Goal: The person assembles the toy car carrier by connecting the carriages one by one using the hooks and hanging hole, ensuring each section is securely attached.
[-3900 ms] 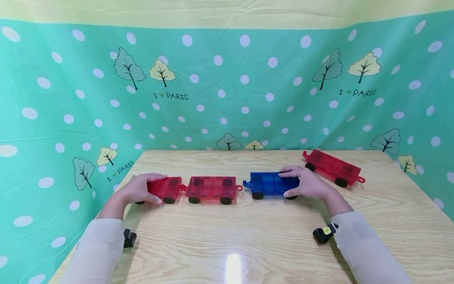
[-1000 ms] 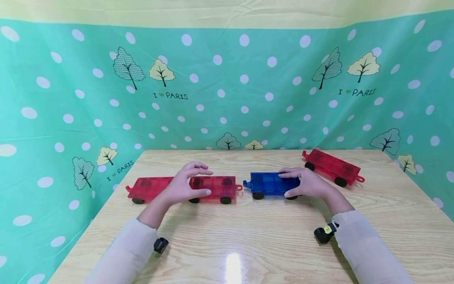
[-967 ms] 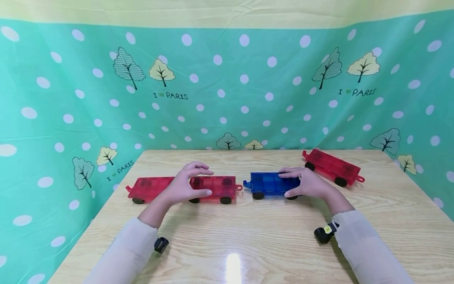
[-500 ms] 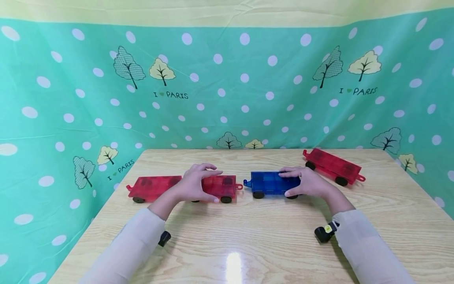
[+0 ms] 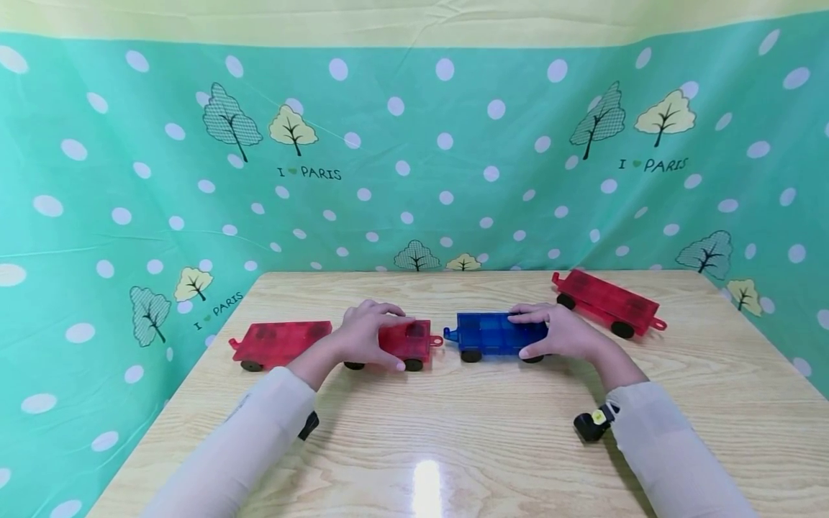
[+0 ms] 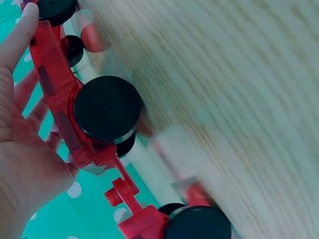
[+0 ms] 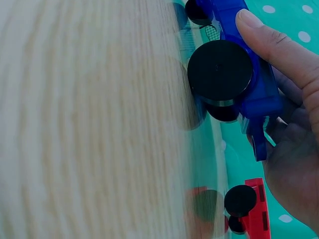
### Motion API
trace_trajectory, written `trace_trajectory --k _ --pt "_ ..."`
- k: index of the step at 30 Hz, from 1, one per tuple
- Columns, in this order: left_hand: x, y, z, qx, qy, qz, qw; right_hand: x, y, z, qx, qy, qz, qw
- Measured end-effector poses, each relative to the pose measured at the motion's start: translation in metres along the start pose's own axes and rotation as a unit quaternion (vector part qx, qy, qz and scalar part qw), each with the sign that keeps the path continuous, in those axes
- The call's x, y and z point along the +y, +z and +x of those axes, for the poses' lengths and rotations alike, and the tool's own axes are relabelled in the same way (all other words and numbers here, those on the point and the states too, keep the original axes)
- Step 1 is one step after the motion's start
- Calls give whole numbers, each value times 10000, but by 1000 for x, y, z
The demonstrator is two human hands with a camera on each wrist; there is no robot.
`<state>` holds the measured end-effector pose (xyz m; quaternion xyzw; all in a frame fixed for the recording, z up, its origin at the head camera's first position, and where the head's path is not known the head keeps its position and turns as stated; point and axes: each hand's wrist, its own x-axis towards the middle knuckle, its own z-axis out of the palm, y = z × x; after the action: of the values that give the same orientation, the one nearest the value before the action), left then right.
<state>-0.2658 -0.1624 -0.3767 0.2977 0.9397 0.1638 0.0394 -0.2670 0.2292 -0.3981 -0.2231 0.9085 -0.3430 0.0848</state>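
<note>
We see a person's left hand (image 5: 368, 337) holding the middle red car (image 5: 409, 342), with the thumb on the near side and the fingers reaching over to the far side. We see the right hand (image 5: 565, 337) holding the blue car (image 5: 482, 334) the same way, at its right end. Both grips are just as wide as the cars. Our two held cars stand on the wooden table (image 5: 492, 432) in one row, with their black wheels down. The ring of the middle red car and the hook of the blue car are very close, but we cannot tell if they touch. To the left, we find another red car (image 5: 275, 342), joined to the middle one. Farther back on the right, we spot a slanted red car (image 5: 609, 302), apart from the row. Behind the table, we see a green cloth (image 5: 447, 169) with white dots and trees.
</note>
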Motion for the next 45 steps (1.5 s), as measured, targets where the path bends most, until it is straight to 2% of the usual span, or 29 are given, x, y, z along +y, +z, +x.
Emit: trace_trajectory --k 7,16,35,45 --pt "3 1 7 -135 -15 -62 9999 -1 1 -1 -23 26 13 10000" --pt "3 0 13 -34 -128 -236 9996 -1 -1 -1 -28 65 96 9999" --pt "3 -12 11 111 73 -440 9989 -5 3 0 -77 -69 46 9999" --pt "6 -18 11 3 -40 -386 9992 -11 7 0 -88 -67 112 9999"
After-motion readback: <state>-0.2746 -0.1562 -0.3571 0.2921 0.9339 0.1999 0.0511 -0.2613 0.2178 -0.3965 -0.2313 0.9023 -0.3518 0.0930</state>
